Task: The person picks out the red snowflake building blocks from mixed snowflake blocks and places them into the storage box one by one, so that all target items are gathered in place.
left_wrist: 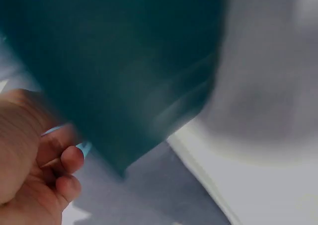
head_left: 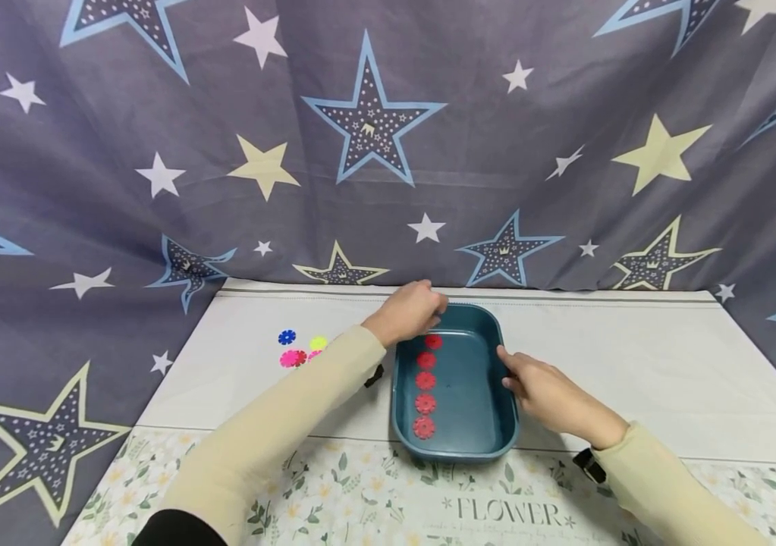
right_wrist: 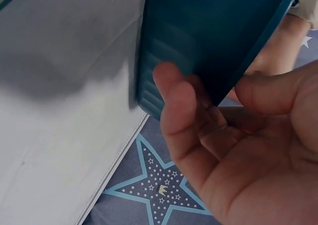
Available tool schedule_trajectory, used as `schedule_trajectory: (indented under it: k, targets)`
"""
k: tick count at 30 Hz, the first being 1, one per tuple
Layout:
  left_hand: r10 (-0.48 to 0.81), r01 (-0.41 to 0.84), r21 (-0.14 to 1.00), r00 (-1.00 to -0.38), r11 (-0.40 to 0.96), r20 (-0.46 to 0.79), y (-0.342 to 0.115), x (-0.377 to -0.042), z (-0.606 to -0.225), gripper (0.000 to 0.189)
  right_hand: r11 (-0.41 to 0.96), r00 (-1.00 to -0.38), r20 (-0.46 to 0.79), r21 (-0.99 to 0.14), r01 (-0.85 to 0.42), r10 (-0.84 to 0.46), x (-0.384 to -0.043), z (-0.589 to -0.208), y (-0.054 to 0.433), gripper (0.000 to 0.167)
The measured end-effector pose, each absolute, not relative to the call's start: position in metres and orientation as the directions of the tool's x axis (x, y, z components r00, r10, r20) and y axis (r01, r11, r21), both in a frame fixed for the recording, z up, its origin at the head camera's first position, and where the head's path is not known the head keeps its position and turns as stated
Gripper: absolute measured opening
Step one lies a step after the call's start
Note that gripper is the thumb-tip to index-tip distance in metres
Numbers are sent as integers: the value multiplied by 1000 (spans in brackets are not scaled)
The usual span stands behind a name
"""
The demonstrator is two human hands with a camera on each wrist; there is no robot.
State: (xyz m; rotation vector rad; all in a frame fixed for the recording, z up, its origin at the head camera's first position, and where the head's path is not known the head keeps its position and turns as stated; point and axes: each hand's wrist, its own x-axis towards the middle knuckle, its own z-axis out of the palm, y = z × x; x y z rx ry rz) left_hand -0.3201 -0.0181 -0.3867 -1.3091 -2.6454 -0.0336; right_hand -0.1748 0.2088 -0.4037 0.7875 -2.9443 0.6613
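Note:
A dark teal rectangular tray (head_left: 472, 387) lies between both hands, its long sides running away from me. Along the left part of its floor is a column of several red snowflake-shaped plastic discs (head_left: 425, 381). My left hand (head_left: 409, 309) grips the rim at the far left corner, fingers curled. On the right long side, my right hand (head_left: 554, 394) pinches the rim, thumb over the edge and fingers against the outer wall. The right wrist view shows the tray's outer wall (right_wrist: 174, 46), with a shadow on the white cloth beside it.
Left of the tray, partly behind my left sleeve, lie loose plastic discs: a blue one (head_left: 287, 337), a yellow one (head_left: 318, 343) and pink ones (head_left: 289, 358). A star-patterned curtain (head_left: 374, 212) hangs behind the table. A floral cloth (head_left: 333, 493) covers the near edge.

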Motion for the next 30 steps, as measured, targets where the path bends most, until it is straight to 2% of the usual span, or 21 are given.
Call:
schedule_trajectory:
  k: [1,6,11,16,22,25,30]
  targets:
    - [783,791,-47,-592,610,193,-23,-319,-381,2,782,-872,129,-394,-483,-473,-175,-403,208,46]
    - [745,775,23,-615,632,257,-57,-310,-355,10,779,-869,134,-396,-487,-476,-176,-401,208,46]
    - [702,735,124,-676,667,225,-106,-295,-346,12,777,-879,100,-428,-461,-466,-176,-400,210,47]
    - [662,676,187,-736,713,141,-164,-274,-359,15,785,-885,87,-428,-447,-456,-175,-403,210,47]
    - [546,539,260,-836,801,52,-221,-245,-384,18,779,-881,94,-430,-456,-464,-175,-404,210,47]
    - [500,491,284,-865,823,46,-235,-231,-398,16,782,-882,91,-427,-454,-462,-174,-404,210,47]
    - [478,467,322,-877,823,50,-239,-213,-417,17,780,-880,92,-427,-458,-466,-173,-402,208,48]
